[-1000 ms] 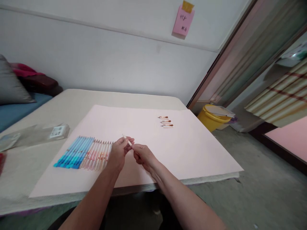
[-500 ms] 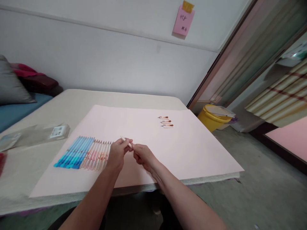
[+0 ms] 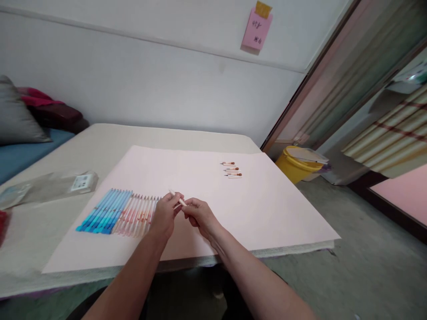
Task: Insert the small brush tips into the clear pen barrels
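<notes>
My left hand [image 3: 167,213] pinches a white pen [image 3: 172,193] whose upper end points up and to the left. My right hand [image 3: 199,215] has its fingers closed on the lower end of the same pen, close to the left fingertips. Left of my hands lies a row of blue pens [image 3: 108,211], and beside it a row of white and pink patterned pens [image 3: 136,215], partly covered by my left hand. Farther back on the right, several short brown-topped pen pieces [image 3: 232,169] lie on the pink sheet [image 3: 267,204].
A clear plastic bag [image 3: 50,189] with a label lies on the table's left side. Something red [image 3: 2,224] is at the left edge. A yellow bin [image 3: 295,165] stands on the floor beyond the right side. A pink note [image 3: 256,30] hangs on the wall.
My right fingers have shifted slightly on the pen, and a little more of it shows between my hands. The pens on the sheet lie as before.
</notes>
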A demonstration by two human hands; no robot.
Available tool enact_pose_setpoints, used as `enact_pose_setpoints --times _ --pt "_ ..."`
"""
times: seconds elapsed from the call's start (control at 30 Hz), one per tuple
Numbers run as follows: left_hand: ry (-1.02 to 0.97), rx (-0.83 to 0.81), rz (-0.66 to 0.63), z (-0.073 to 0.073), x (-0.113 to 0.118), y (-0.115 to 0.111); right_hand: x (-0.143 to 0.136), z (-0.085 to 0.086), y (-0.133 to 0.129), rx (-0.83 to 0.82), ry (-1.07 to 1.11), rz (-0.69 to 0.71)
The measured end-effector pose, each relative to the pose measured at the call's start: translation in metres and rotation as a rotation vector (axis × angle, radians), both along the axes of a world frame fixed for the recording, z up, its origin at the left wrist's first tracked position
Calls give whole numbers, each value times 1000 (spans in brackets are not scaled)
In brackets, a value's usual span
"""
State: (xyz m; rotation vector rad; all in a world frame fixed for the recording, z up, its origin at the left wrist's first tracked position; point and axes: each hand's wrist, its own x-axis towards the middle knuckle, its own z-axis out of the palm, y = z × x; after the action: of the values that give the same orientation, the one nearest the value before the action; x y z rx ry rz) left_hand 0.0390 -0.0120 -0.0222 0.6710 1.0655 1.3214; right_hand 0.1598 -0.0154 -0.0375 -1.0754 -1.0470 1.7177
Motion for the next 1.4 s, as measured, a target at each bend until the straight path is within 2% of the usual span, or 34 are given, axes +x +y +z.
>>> enact_pose_setpoints --times 0.3,0.57,0.73,0.97,1.13,1.27,1.4 --pt "-83 -19 -42 2 1 0 1 3 1 80 -92 -10" --pt "78 -47 131 -2 -1 1 -3 -2 1 224 -303 -83" --pt "39 -50 147 0 -2 3 -1 -3 0 145 -229 -45" --pt "-75 -26 72 -2 -1 3 0 0 1 14 -27 -27" --pt "-73 -35 53 -7 -2 4 0 -1 1 15 -25 -19" --pt "-72 -36 28 -4 -1 3 1 -2 2 39 -63 -3" --pt "-31 -47 31 -1 -1 1 0 -1 2 63 -112 -49"
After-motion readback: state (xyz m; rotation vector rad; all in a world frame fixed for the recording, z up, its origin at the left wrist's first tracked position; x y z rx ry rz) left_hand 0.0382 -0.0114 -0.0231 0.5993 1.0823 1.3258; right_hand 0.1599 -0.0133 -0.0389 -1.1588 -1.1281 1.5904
